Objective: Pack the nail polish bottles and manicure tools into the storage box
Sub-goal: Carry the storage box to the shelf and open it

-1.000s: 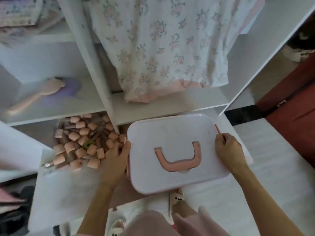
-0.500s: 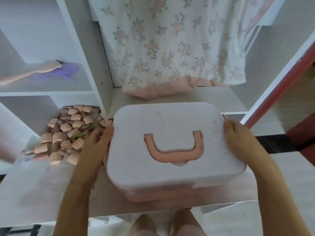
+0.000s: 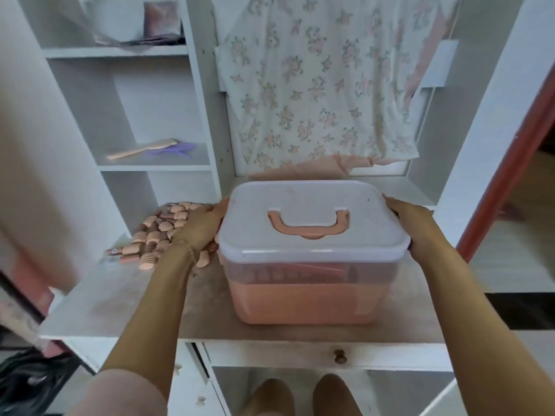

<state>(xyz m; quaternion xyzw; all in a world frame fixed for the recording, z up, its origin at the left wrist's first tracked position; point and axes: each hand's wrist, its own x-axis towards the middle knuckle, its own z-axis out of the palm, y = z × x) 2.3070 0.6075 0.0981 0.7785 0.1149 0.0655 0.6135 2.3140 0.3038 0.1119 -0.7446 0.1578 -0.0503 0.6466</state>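
Note:
A pink storage box (image 3: 306, 298) with a cloudy white lid (image 3: 309, 217) and a pink handle (image 3: 309, 226) stands on the desk top (image 3: 126, 307). The lid is on. My left hand (image 3: 201, 226) grips the lid's left edge and my right hand (image 3: 414, 226) grips its right edge. A heap of several pink-capped nail polish bottles (image 3: 159, 235) lies on the desk just left of the box, partly behind my left hand. Pink items show dimly through the box's clear upper band.
White shelving rises behind the desk. A hairbrush (image 3: 144, 148) and a purple clip (image 3: 177, 148) lie on a left shelf. A floral cloth (image 3: 318, 85) hangs behind the box. A drawer knob (image 3: 340, 355) sits below the desk edge.
The view has tilted up and back, so the box's front wall now shows. Both hands have stayed on the lid's left and right edges.

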